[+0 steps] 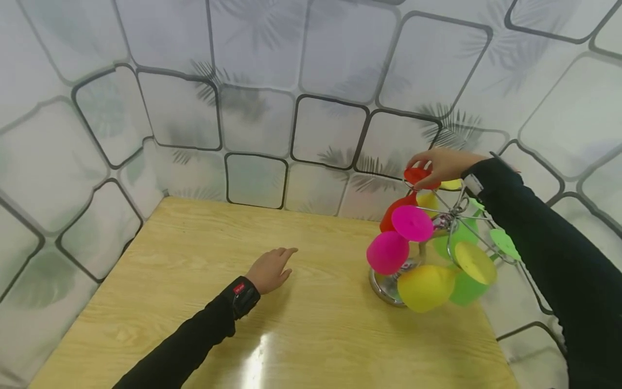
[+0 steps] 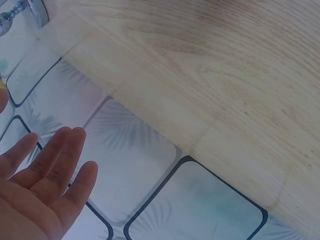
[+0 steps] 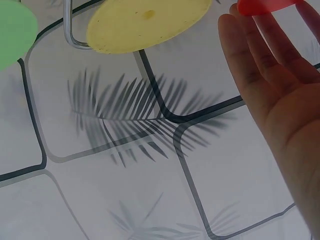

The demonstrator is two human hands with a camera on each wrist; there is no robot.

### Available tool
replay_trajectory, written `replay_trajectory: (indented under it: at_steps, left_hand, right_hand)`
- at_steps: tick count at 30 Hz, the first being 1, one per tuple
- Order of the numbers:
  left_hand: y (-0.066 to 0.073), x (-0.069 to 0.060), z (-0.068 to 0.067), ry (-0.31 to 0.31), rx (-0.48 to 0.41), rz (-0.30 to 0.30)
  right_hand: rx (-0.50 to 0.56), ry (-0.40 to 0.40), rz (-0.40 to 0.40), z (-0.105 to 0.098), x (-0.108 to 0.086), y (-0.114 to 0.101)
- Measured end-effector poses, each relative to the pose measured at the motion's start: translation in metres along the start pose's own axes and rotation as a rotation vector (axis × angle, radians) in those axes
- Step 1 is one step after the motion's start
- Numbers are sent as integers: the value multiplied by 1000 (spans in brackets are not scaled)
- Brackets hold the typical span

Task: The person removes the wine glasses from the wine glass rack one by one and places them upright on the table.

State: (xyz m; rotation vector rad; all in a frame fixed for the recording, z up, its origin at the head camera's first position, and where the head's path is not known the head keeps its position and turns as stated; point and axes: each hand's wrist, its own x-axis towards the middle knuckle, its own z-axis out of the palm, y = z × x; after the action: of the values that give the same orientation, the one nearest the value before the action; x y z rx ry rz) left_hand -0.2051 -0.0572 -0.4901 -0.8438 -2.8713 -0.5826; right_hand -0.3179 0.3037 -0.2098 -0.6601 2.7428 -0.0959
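While the right hand (image 1: 441,164) pinches the red goblet (image 1: 396,211) by its base at the metal rack (image 1: 455,212), right side of the glossy wood-grain bench (image 1: 194,248), the left hand (image 1: 269,272) hovers, fingers loosely extended; leaf-printed wallcovering (image 1: 255,121) backs the bench.

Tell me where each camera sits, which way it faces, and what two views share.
Head: on the person's head, facing forward and down at the table and goblet rack; left hand, right hand and black sleeves show.
Left wrist: on that wrist, facing the table and patterned wall; the left hand shows at lower left.
Right wrist: on that wrist, facing a yellow goblet foot and the wall; the right hand shows at right.
Shared: head and right-wrist views both show the right hand at the red goblet.
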Motion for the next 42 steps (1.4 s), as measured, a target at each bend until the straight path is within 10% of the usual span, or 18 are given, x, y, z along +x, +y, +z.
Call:
replay_trajectory:
  at_steps: [42]
  left_hand:
    - [-4,-5,9,-12,13,-35]
  right_hand:
    - [-32,44,36,-5,5,17]
